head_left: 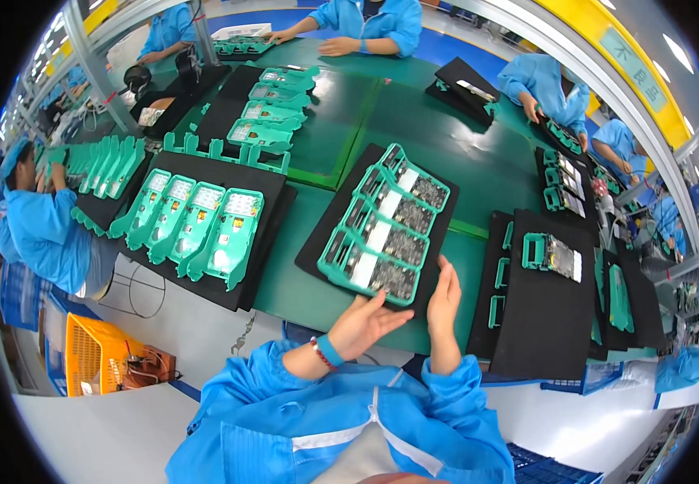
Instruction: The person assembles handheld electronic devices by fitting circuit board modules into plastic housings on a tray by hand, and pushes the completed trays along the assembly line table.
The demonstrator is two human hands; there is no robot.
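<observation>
In front of me a black foam board (317, 250) lies tilted on the green table. A row of several green plastic housings with circuit boards (395, 231) in them sits on it, white strips across their middles. My left hand (361, 327) is at the board's near edge, palm up, fingers stretched out beside the nearest housing; it wears a blue wrist strap and a beaded bracelet. Along the board's right edge my right hand (445, 300) stands upright, its fingers straight and flat. Neither hand's fingers are wrapped round anything; whether they touch the board I cannot tell.
Left of me, green housings (196, 226) lie in a row on stacked black boards. To the right, one green housing with a circuit board (553, 256) lies on another black board (539, 323). Co-workers in blue sit around the table (390, 105). An orange crate (95, 355) stands lower left.
</observation>
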